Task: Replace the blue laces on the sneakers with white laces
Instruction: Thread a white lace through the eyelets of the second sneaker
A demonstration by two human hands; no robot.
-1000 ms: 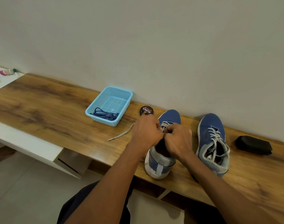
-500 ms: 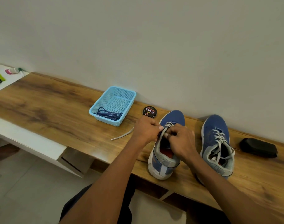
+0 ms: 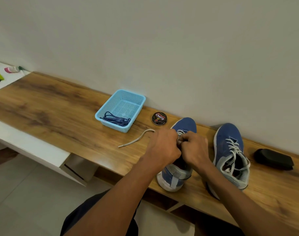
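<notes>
A: Wood-grain surface (image 3: 51, 108) against a plain wall; person seated in front of it. Hands?

B: Left hand (image 3: 164, 147) and right hand (image 3: 194, 150) sit knuckle to knuckle over the tongue of the left sneaker (image 3: 176, 174), fingers curled. Both appear to pinch the white lace (image 3: 136, 138) at the upper eyelets; the pinch itself is hidden behind the knuckles.

A: Lace position?

B: Lower rows are crossed near the toe. One free end trails left across the surface, slack, probably parked there until its turn to be threaded.

A: Other shoe?

B: Right sneaker (image 3: 230, 154) stands just beside it, already carrying white lacing, loose at the top. Judged finished or close to it.

A: Old laces?

B: Blue laces (image 3: 117, 120) are bundled in the light blue basket (image 3: 138, 99) further left, kept out of the working area. A polish tin (image 3: 159, 118) sits between basket and shoe; a black brush (image 3: 273, 159) lies at far right.
</notes>
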